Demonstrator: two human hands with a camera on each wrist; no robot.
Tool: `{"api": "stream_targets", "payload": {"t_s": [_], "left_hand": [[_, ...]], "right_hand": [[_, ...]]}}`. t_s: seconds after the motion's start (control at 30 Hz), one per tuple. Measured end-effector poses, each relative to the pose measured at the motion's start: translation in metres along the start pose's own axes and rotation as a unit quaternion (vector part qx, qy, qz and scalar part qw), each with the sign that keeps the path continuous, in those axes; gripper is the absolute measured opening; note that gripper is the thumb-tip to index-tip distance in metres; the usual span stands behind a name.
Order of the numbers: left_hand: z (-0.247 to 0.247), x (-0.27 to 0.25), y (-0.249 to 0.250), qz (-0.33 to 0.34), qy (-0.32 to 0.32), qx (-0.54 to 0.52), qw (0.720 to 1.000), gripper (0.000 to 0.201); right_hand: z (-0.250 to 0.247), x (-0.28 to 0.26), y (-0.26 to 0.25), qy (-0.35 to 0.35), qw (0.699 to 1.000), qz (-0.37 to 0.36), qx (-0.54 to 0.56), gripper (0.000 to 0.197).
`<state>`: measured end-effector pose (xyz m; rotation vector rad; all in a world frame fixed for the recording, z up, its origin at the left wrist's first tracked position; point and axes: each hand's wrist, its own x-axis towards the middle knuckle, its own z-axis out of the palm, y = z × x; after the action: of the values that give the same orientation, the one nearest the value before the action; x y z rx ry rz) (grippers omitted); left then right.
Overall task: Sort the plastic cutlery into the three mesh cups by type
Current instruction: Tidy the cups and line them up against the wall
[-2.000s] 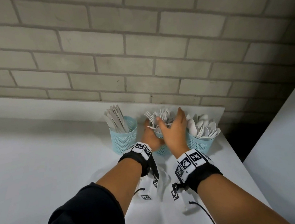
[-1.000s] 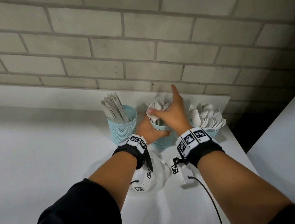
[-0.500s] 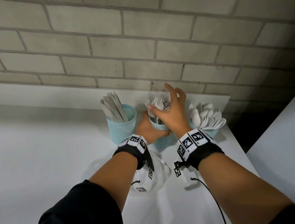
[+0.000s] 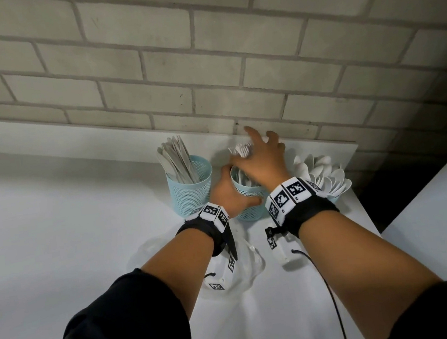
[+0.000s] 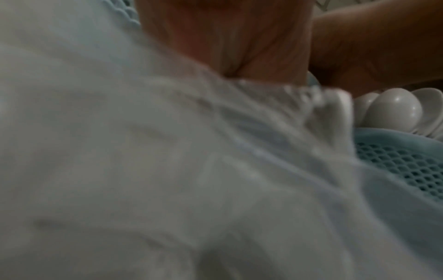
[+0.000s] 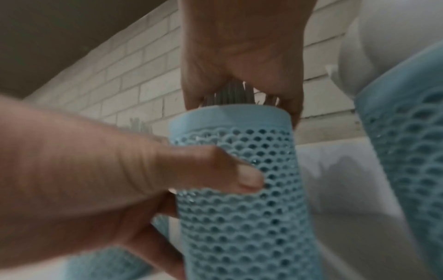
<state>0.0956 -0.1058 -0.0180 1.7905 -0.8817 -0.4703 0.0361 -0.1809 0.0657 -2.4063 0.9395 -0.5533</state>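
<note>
Three light-blue mesh cups stand in a row by the wall. The left cup [image 4: 191, 190] holds knives [image 4: 177, 161]. Forks [image 4: 239, 150] fill the middle cup [image 4: 248, 194], and the right cup [image 5: 402, 164] carries spoons [image 4: 321, 171]. My left hand [image 4: 231, 193] grips the middle cup's side, thumb on the mesh [image 6: 239, 170]. My right hand [image 4: 262, 159] lies over the fork bundle, and in the right wrist view its thumb and fingers [image 6: 242, 62] curl down round the forks just above the rim. Most fork heads are hidden under the palm.
A crumpled clear plastic bag [image 4: 247, 267] lies on the white table [image 4: 71, 244] under my left wrist and blurs most of the left wrist view. The brick wall [image 4: 203, 59] is right behind the cups. The table's right edge [image 4: 369, 216] drops off beside the spoon cup.
My right hand has slid further over the fork heads toward the wall, its fingers spreading. The left hand has kept its grip on the middle cup. The cups have stayed in place.
</note>
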Motion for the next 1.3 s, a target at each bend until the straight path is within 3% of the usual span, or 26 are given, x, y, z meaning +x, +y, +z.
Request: {"api": "stream_targets", "payload": {"t_s": [0.07, 0.17, 0.23, 0.3, 0.33, 0.4, 0.57, 0.63, 0.73, 0.83, 0.87, 0.97, 1.07, 1.17, 1.3], "left_hand": [[0.0, 0.001, 0.001, -0.01, -0.003, -0.006, 1.0, 0.102], [0.0, 0.0, 0.0, -0.023, -0.005, 0.023, 0.999, 0.099], [0.0, 0.0, 0.001, -0.016, -0.001, 0.027, 1.0, 0.1], [-0.001, 0.002, 0.0, -0.009, -0.001, 0.017, 1.0, 0.102], [-0.002, 0.003, 0.0, -0.009, -0.002, 0.014, 1.0, 0.103], [-0.002, 0.003, 0.0, -0.011, -0.004, 0.015, 1.0, 0.104], [-0.002, 0.001, 0.003, -0.016, -0.013, 0.019, 1.0, 0.099], [-0.002, 0.001, 0.003, -0.018, -0.015, 0.026, 0.999, 0.095], [-0.003, 0.0, 0.003, -0.016, -0.008, 0.015, 1.0, 0.099], [-0.003, 0.001, 0.002, -0.018, -0.007, 0.015, 1.0, 0.099], [-0.004, 0.001, 0.002, -0.017, -0.009, 0.012, 1.0, 0.099], [-0.004, 0.0, 0.003, -0.006, -0.008, 0.001, 1.0, 0.1], [-0.005, 0.0, 0.004, -0.021, -0.002, 0.013, 1.0, 0.099], [-0.005, 0.001, 0.005, -0.017, 0.007, 0.02, 1.0, 0.104], [-0.006, -0.001, 0.008, -0.053, -0.01, 0.058, 0.997, 0.114]], "right_hand": [[0.0, -0.002, -0.006, -0.05, 0.998, -0.031, -0.025, 0.066], [0.004, -0.005, -0.011, -0.059, 0.988, -0.126, -0.06, 0.033], [0.005, -0.007, -0.008, -0.023, 0.991, -0.134, 0.007, 0.024], [0.003, -0.008, -0.006, 0.067, 0.984, -0.116, 0.113, 0.019], [0.001, -0.007, -0.005, 0.102, 0.979, -0.105, 0.146, 0.019], [-0.002, -0.004, -0.004, 0.103, 0.982, -0.091, 0.13, 0.026], [0.007, 0.0, -0.002, -0.021, 0.992, -0.095, -0.075, 0.054], [0.011, 0.003, 0.0, -0.042, 0.986, -0.095, -0.13, 0.051], [0.011, 0.005, 0.001, 0.018, 0.992, -0.058, -0.111, 0.038], [0.011, 0.001, -0.002, -0.045, 0.981, -0.15, -0.115, 0.029], [0.009, 0.001, -0.002, -0.059, 0.981, -0.148, -0.112, 0.028], [0.005, 0.004, 0.003, -0.019, 0.987, -0.102, -0.122, 0.037], [0.007, -0.004, -0.001, -0.034, 0.981, -0.144, -0.127, 0.034], [-0.003, -0.002, -0.002, -0.017, 0.991, -0.126, -0.039, 0.03], [-0.022, 0.002, -0.006, -0.008, 0.991, -0.127, 0.05, 0.054]]}}
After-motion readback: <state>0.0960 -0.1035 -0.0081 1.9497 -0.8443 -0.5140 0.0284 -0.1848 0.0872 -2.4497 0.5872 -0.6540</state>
